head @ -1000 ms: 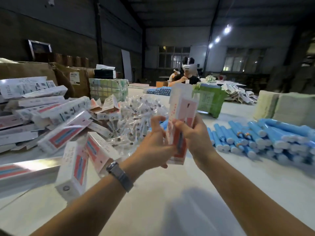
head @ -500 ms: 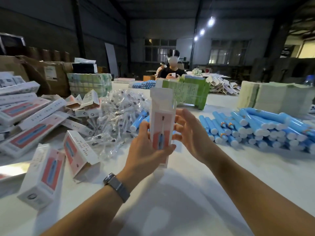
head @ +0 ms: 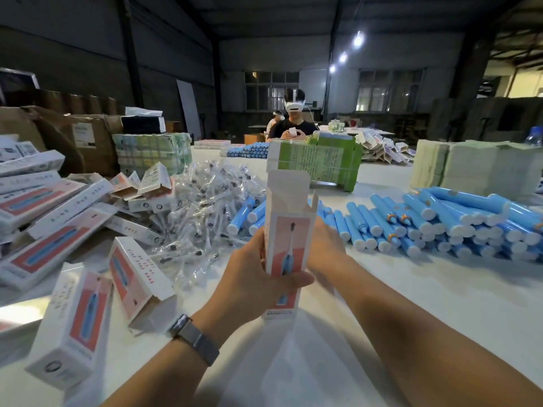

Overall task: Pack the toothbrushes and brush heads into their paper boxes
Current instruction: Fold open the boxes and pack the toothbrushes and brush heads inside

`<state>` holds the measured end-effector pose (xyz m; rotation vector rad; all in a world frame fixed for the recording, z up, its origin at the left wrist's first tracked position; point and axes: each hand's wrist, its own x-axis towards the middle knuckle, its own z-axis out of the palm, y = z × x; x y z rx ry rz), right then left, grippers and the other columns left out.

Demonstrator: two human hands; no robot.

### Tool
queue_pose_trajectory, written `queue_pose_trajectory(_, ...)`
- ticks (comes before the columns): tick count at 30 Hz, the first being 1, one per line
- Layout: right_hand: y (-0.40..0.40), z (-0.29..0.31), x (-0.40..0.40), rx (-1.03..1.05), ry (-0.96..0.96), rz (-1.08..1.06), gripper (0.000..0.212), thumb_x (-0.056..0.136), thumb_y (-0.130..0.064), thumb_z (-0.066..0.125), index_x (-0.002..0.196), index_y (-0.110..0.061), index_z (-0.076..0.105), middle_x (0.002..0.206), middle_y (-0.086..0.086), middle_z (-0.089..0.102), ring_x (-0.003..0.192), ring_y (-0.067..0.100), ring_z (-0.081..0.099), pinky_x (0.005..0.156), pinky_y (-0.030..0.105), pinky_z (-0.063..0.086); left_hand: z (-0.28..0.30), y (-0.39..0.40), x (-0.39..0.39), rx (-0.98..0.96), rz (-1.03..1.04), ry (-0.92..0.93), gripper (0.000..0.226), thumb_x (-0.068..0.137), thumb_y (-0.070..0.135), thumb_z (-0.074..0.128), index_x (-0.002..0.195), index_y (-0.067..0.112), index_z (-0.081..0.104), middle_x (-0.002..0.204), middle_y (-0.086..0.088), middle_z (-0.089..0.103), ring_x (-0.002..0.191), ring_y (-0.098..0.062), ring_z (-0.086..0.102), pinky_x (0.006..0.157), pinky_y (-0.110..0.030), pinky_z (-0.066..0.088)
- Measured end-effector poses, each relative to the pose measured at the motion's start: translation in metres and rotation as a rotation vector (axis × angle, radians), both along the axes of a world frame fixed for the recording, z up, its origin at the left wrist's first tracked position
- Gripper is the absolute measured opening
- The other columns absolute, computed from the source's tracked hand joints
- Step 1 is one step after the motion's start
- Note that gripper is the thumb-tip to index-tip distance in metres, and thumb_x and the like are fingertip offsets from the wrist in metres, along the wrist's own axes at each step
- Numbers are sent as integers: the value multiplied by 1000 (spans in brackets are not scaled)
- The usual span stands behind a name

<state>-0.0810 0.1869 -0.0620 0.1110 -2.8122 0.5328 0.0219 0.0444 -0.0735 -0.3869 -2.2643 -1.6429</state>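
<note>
So over at 9 o'clock there's a messy heap of packed boxes [head: 55, 218], white with a pink panel and a blue toothbrush printed on it. Two more lie closer in at about 8 o'clock: one box [head: 73, 324] nearest the edge and an open-ended box [head: 138, 277] just beside it, tilted. Behind those, around 11 o'clock, sits a pile of bagged brush heads [head: 202, 207] in clear plastic.

Dead center, the left hand [head: 252, 277] with a wristwatch [head: 195, 339] grips the paper box [head: 286, 245] low down, thumb wrapped across the front. The box stands upright with its bottom end down near the white bench [head: 440, 304], top flaps open. The right hand [head: 326, 248] is right behind/beside the box on its right side; looks like it's touching it, but it's blurry and half hidden, so I can't tell if it's gripping or just resting there.

From 1 to 3 o'clock there's a big pile of blue toothbrush handles [head: 426, 224] lying on the bench. Further back at 12 o'clock a green carton stack [head: 320, 160], and a person wearing a white headset [head: 293, 121] sits across the bench.
</note>
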Motion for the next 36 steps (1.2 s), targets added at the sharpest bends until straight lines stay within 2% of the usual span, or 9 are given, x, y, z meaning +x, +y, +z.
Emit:
queue_pose_trajectory(4,11,8,-10,52,8,-96,23,90,-23,54,111,-17,57,114,11,61,105,33,57,76,34,44,-1,-1,-4,-4,-48,17,63,62,30,93,90,68,50,85,24,70,74,0,69,60,-15,55)
queue_pose_trajectory(7,22,17,-12,-35,-175,-66,54,82,-26,67,130,-14,45,110,11,59,100,29,59,76,36,51,-2,1,-3,-5,-27,52,61,54,46,86,93,65,42,92,27,66,79,0,68,68,-26,60)
queue_pose_trajectory(11,27,26,-3,-675,-347,66,46,80,-7,71,121,-9,49,101,14,60,77,21,62,53,29,55,-3,-1,-7,40,13,98,64,54,38,88,93,64,43,92,24,67,81,-4,69,69,-26,59)
queue_pose_trajectory(16,22,72,24,-1200,-38,297,20,80,-14,59,100,-12,55,84,6,55,74,22,55,52,27,46,-4,-3,-6,26,58,140,68,63,28,94,94,63,45,95,27,66,82,-1,68,65,-20,57)
queue_pose_trajectory(19,22,106,52,-1465,88,550,28,78,-19,55,105,-14,58,90,5,50,74,16,54,68,32,48,-4,-2,-4,2,104,169,68,67,28,93,95,62,41,95,36,62,83,7,64,60,-10,52)
queue_pose_trajectory(22,23,127,74,-1621,162,682,21,85,-24,59,102,-12,60,85,2,52,63,8,60,61,30,49,-2,-1,-2,-21,139,164,68,68,32,92,95,62,38,95,42,57,83,12,61,55,-6,49)
queue_pose_trajectory(29,11,120,89,-1007,381,650,31,88,-13,70,115,-13,54,95,0,59,75,10,68,56,22,54,-1,0,2,33,77,176,33,76,60,67,97,50,44,92,22,65,79,-7,68,67,-32,62)
queue_pose_trajectory(32,8,116,85,-902,416,657,50,84,-14,76,122,-26,45,101,0,60,82,18,68,61,24,58,-2,-2,3,52,64,187,18,89,51,54,102,40,47,88,14,65,77,-14,68,68,-42,61)
queue_pose_trajectory(36,9,109,80,-787,479,714,79,78,-12,81,135,-34,32,102,0,60,83,13,66,72,24,58,-2,-1,2,70,67,246,23,90,43,54,100,22,49,81,16,63,71,-10,62,65,-36,57)
